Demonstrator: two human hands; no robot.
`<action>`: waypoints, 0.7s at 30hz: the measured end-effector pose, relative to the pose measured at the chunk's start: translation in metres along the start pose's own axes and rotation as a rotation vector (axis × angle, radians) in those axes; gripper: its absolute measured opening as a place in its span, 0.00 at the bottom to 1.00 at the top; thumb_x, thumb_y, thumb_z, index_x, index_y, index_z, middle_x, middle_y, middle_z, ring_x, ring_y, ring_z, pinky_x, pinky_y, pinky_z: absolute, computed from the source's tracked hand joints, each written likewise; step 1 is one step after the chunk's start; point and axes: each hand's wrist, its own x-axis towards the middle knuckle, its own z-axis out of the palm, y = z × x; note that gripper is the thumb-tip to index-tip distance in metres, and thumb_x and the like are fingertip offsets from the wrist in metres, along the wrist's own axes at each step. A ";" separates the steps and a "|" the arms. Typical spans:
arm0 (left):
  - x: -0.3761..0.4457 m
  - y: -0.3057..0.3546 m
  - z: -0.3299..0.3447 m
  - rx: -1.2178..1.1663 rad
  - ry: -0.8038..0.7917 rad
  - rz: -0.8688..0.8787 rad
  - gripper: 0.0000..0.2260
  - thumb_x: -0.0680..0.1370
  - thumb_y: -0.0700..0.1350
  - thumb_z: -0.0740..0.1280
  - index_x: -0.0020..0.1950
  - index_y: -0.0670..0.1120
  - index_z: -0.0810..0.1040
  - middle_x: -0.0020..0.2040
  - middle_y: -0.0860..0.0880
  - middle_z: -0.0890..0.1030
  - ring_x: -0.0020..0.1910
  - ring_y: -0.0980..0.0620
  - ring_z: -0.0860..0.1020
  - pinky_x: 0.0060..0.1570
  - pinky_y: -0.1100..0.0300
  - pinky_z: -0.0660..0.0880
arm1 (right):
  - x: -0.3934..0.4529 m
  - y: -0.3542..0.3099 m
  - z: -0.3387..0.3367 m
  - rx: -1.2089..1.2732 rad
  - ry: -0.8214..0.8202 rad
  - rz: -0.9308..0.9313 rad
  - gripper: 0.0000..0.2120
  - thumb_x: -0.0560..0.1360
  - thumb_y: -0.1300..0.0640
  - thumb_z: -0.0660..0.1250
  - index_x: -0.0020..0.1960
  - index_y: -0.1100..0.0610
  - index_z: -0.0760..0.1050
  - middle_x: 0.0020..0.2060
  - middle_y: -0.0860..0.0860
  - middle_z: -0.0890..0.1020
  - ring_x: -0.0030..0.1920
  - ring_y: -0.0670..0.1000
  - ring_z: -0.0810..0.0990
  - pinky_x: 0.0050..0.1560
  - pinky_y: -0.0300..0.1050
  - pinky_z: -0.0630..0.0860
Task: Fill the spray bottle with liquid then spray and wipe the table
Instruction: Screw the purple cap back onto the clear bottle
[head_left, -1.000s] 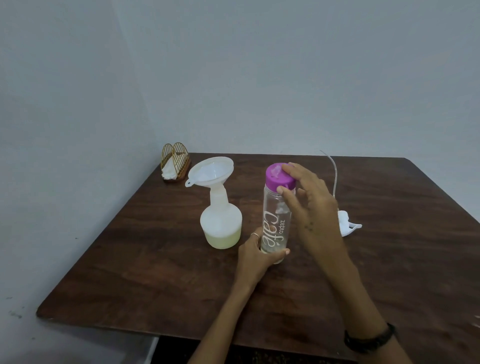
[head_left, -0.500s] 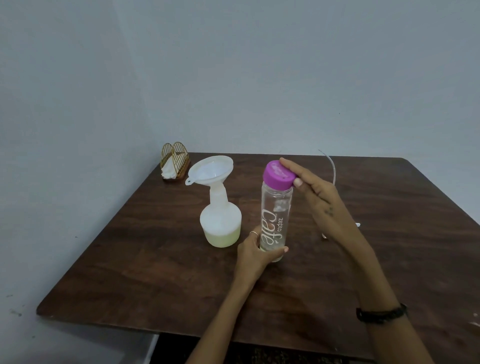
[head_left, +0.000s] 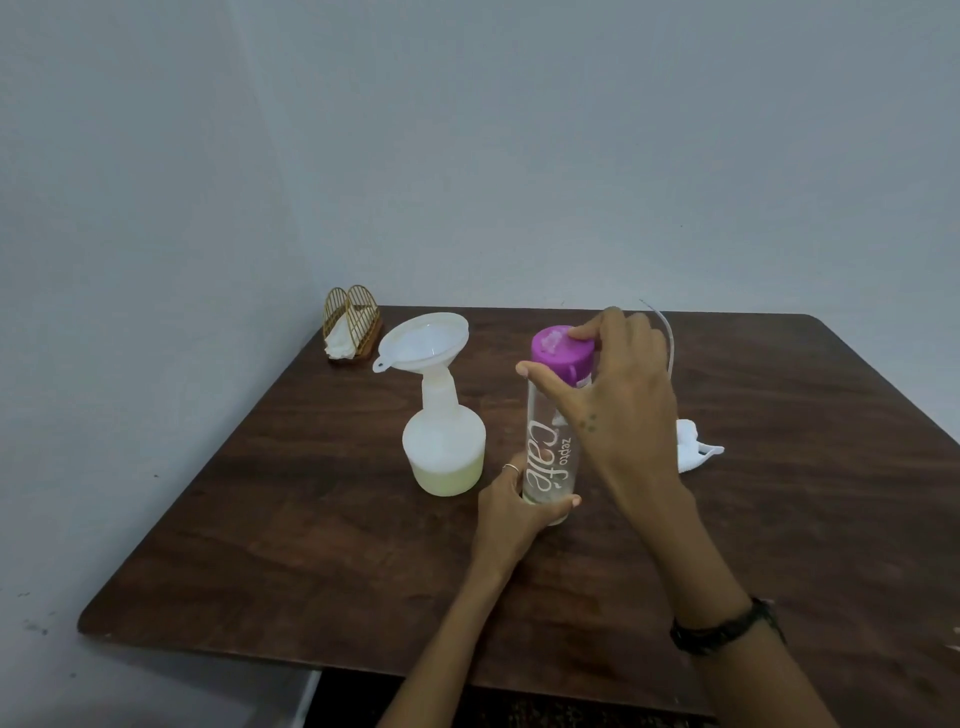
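A clear bottle (head_left: 551, 457) with a purple cap (head_left: 561, 354) stands upright in the middle of the brown table (head_left: 311, 519). My left hand (head_left: 511, 512) grips its base. My right hand (head_left: 610, 395) reaches over the top, thumb and fingers curled round the purple cap. Left of it stands the white spray bottle body (head_left: 444, 452) with pale yellow liquid in its bottom and a white funnel (head_left: 423, 343) in its neck. The white spray head (head_left: 693, 449) with its thin tube (head_left: 667, 338) lies on the table behind my right hand, partly hidden.
A gold wire napkin holder (head_left: 352, 325) with white tissue sits at the far left corner against the wall. Walls close in the table at the back and left. The table's front edge runs near my forearms.
My right hand turned on the purple cap: its fingers swung off to the right side half a second ago and are now back over the top, gripping it. Left hand and bottle stayed put.
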 end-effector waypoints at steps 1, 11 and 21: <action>0.000 0.000 0.000 0.004 -0.001 -0.004 0.29 0.55 0.56 0.73 0.54 0.49 0.77 0.50 0.52 0.84 0.48 0.57 0.81 0.52 0.58 0.78 | -0.002 -0.001 0.003 -0.042 0.028 -0.014 0.28 0.65 0.38 0.71 0.52 0.59 0.72 0.48 0.56 0.75 0.47 0.49 0.68 0.45 0.41 0.66; 0.000 0.000 -0.003 0.019 -0.008 -0.006 0.21 0.62 0.44 0.78 0.52 0.47 0.77 0.47 0.52 0.83 0.41 0.67 0.79 0.43 0.72 0.75 | -0.025 -0.002 0.003 0.543 -0.016 0.153 0.13 0.73 0.43 0.62 0.56 0.41 0.71 0.52 0.39 0.75 0.56 0.45 0.74 0.53 0.29 0.69; 0.002 -0.003 -0.001 0.008 -0.020 -0.011 0.25 0.62 0.46 0.78 0.57 0.48 0.77 0.51 0.51 0.83 0.49 0.56 0.81 0.50 0.63 0.78 | -0.005 0.002 0.008 0.578 -0.145 0.214 0.31 0.69 0.50 0.74 0.67 0.48 0.63 0.64 0.46 0.70 0.63 0.44 0.71 0.57 0.24 0.68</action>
